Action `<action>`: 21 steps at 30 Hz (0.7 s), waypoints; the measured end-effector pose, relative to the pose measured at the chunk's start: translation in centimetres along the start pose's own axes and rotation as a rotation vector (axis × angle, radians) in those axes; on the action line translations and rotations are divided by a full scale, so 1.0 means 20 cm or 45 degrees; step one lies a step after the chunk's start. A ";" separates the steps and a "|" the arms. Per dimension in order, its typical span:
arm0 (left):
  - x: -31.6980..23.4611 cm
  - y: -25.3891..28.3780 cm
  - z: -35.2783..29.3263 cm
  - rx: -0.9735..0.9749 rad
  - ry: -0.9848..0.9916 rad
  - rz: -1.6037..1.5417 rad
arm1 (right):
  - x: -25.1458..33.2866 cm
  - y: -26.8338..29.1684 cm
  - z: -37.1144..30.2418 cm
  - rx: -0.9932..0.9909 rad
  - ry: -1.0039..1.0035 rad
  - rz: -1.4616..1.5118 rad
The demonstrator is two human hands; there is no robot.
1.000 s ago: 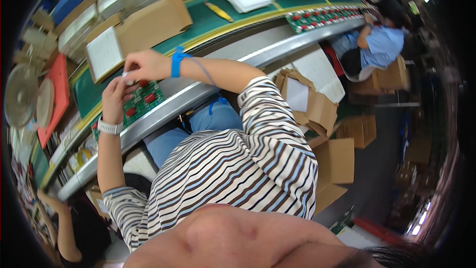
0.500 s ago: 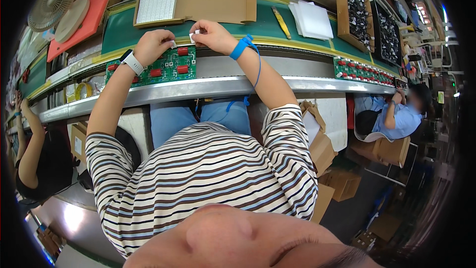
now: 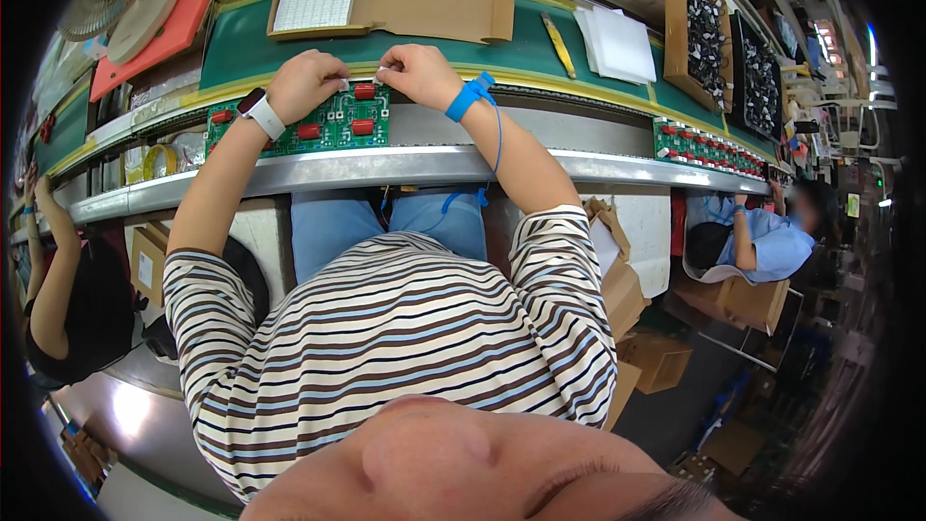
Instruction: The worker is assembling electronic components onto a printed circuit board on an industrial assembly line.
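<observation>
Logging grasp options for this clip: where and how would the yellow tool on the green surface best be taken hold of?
Probably across the middle of the yellow tool, pinched from above, the right hand, once free, coming from its left: it is slim, lies on the green surface, and has more room there than toward the white sheets.

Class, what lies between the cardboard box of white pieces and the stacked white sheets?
A slim yellow tool on the green surface, as the head view shows.
</observation>
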State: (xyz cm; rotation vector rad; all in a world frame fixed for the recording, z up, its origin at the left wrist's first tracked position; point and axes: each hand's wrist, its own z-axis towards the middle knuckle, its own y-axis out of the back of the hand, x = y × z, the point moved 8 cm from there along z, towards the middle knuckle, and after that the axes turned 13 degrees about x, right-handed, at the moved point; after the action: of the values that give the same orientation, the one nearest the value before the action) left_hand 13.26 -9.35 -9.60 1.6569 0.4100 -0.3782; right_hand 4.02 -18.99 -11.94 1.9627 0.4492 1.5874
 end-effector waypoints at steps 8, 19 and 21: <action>-0.03 0.06 -0.12 -0.132 -0.032 -0.077 | 0.03 0.00 -0.03 -0.016 0.053 -0.227; 0.22 0.20 -0.61 -0.516 0.284 -0.071 | 0.03 -0.01 -0.03 -0.060 0.117 -0.342; 0.28 0.22 -0.72 -0.613 0.362 0.058 | 0.04 -0.02 -0.03 -0.045 0.121 -0.364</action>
State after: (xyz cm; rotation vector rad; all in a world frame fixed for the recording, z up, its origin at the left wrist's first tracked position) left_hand 20.43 4.67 -6.74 1.2448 0.6205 -0.0007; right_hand 3.66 -18.09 -11.45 1.7139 0.7012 1.4976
